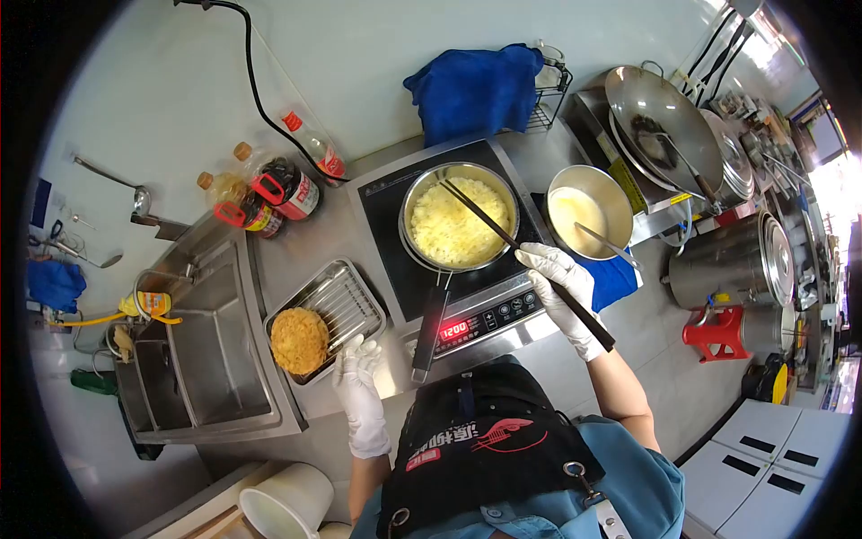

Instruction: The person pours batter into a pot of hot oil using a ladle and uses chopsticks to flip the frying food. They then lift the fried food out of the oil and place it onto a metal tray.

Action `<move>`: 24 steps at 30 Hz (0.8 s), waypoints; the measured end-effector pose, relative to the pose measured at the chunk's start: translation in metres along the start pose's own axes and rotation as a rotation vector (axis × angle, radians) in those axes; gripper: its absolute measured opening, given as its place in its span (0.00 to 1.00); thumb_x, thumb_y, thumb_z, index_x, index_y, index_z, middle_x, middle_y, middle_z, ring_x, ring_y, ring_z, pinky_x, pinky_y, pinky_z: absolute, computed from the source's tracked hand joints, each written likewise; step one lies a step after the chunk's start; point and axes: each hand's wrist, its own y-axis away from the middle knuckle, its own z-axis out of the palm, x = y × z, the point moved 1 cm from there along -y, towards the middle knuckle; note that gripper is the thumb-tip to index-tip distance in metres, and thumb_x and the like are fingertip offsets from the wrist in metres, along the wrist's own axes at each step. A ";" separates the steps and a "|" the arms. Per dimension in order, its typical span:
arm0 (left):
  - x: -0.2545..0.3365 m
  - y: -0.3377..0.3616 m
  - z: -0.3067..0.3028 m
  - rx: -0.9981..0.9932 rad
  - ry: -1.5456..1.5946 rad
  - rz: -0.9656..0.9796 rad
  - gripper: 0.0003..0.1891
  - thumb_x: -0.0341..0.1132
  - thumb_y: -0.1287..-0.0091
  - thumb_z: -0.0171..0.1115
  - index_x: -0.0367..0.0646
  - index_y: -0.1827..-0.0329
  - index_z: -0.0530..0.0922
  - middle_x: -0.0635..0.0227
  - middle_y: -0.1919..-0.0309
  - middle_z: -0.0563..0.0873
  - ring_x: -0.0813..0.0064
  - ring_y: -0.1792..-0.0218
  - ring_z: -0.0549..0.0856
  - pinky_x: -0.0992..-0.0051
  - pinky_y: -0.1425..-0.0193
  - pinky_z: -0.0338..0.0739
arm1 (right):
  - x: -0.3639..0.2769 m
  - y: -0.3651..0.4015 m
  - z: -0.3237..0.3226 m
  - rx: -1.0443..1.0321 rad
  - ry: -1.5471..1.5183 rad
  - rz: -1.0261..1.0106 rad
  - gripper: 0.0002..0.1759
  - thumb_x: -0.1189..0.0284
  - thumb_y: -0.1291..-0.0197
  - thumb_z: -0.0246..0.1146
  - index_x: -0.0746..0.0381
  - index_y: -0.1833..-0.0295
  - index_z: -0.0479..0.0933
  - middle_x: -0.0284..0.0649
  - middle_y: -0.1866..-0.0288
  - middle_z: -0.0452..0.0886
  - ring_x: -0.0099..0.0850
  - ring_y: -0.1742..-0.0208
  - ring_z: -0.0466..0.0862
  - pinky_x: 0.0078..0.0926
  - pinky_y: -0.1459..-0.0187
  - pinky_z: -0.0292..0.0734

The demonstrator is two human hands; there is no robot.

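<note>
My right hand [561, 283], in a white glove, grips a pair of long dark chopsticks [492, 222]. Their tips reach into a steel saucepan [513, 193] filled with pale yellow, bubbly food [458, 225]. The pan sits on an induction cooker [377, 211], its black handle [431, 337] pointing towards me. My gloved left hand [361, 395] has its fingers stretched forward, slightly bent, right at the near edge of a metal tray [352, 287]. A round golden-brown fried cake [300, 340] lies in the tray's left part.
Right of the cooker stands a pot [620, 202] of cream-coloured liquid with a spoon in it, on a blue cloth [613, 280]. Sauce bottles [287, 190] stand at the back left, beside the sink [215, 350]. A large wok [669, 121] sits at the back right.
</note>
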 end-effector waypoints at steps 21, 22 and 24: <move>0.003 0.006 -0.006 0.004 0.003 0.002 0.16 0.37 0.29 0.49 0.32 0.47 0.74 0.58 0.62 0.83 0.69 0.58 0.82 0.71 0.48 0.74 | -0.007 0.006 0.002 0.056 -0.035 -0.010 0.13 0.79 0.47 0.64 0.63 0.54 0.81 0.43 0.55 0.82 0.34 0.54 0.82 0.25 0.51 0.76; 0.003 0.006 -0.005 0.006 -0.001 0.001 0.17 0.37 0.29 0.49 0.32 0.47 0.73 0.58 0.61 0.83 0.69 0.58 0.82 0.72 0.48 0.74 | -0.010 0.006 0.001 0.058 -0.065 0.026 0.12 0.80 0.47 0.63 0.64 0.55 0.81 0.43 0.55 0.82 0.34 0.55 0.82 0.25 0.51 0.76; 0.002 0.006 -0.006 0.008 0.001 -0.001 0.17 0.37 0.29 0.49 0.32 0.47 0.73 0.58 0.61 0.83 0.69 0.58 0.82 0.72 0.48 0.74 | -0.015 0.009 -0.002 0.043 -0.079 0.059 0.12 0.81 0.47 0.63 0.63 0.55 0.81 0.44 0.55 0.82 0.34 0.55 0.82 0.25 0.51 0.76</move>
